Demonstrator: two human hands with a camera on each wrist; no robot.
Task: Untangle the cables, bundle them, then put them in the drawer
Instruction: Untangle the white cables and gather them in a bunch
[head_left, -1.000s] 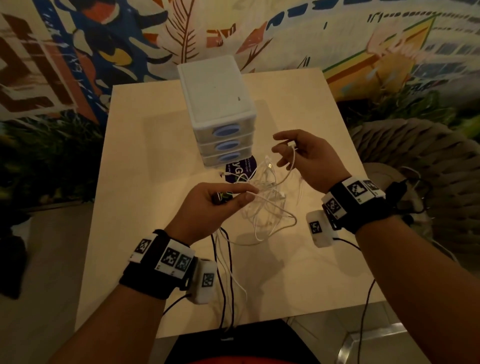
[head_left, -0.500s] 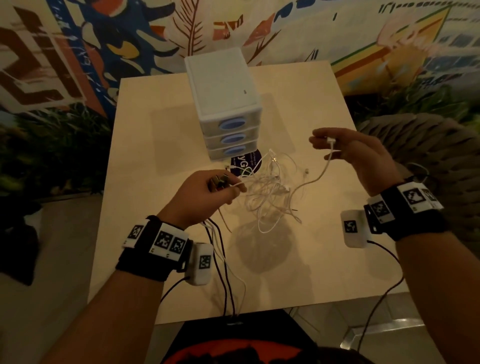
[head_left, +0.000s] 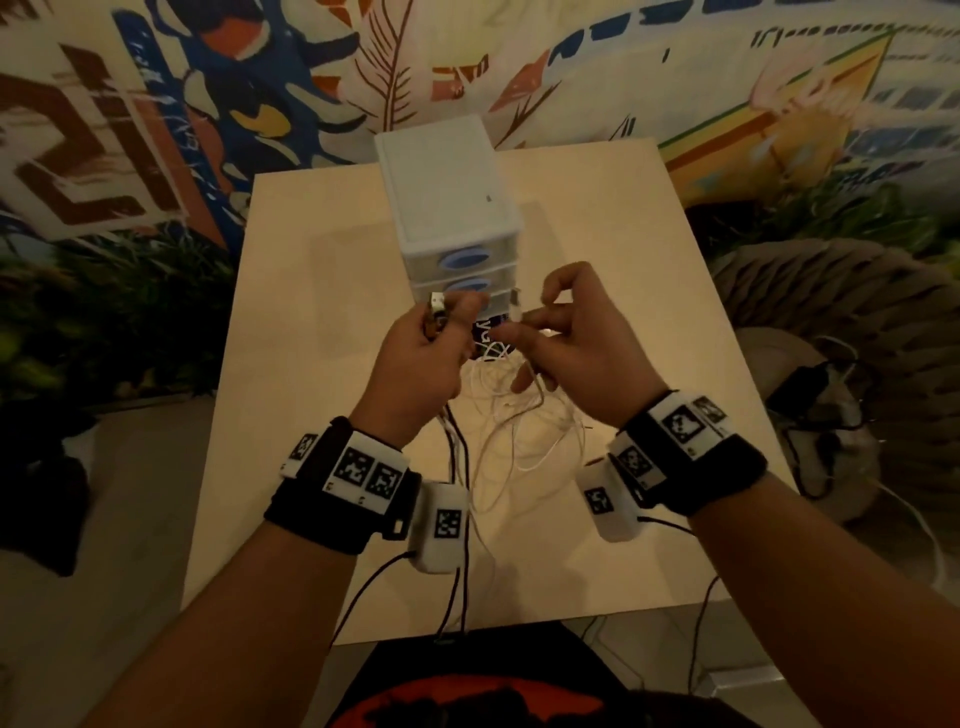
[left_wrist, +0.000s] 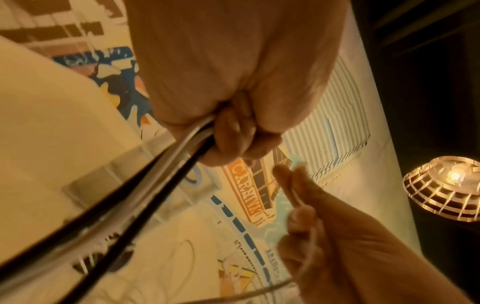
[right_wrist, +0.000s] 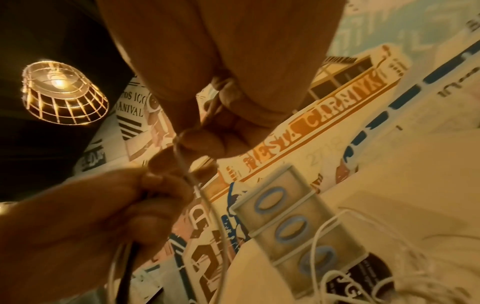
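Both hands were raised just in front of the drawer unit (head_left: 451, 218). The left hand (head_left: 421, 358) gripped gathered cable ends; the right hand (head_left: 576, 343) pinched one white cable (right_wrist: 182, 162). The tangle (head_left: 514, 415) hung below, between them, nearer the right hand.
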